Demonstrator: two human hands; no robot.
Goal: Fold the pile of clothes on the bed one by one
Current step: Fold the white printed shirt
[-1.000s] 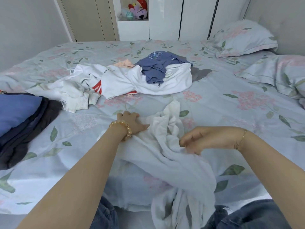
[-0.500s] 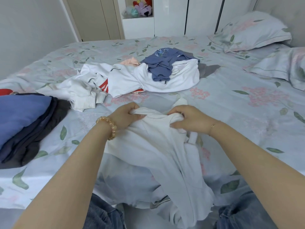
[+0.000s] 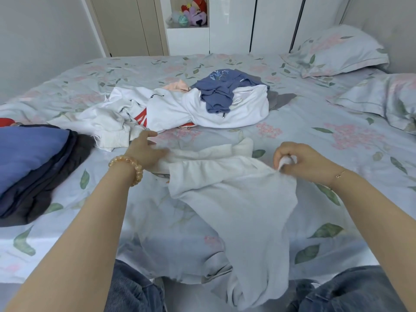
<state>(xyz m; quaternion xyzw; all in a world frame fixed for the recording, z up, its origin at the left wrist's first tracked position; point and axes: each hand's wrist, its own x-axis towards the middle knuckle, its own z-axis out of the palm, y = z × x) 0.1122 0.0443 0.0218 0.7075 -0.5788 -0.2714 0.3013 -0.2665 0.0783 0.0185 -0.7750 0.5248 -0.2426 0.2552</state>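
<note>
Pinching the white garment [image 3: 234,199] in the right hand [image 3: 301,161], cloth draping below the grip.

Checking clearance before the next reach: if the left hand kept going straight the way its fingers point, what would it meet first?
Probably the ribbed cuff of the white sweatshirt at the near edge of the unfolded pile. The left hand points up and away over the bedsheet, its fingertips close beside that cuff; depth is unclear.

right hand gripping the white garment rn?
Yes, the right hand has its fingers curled round a bunched corner of the white garment.
</note>
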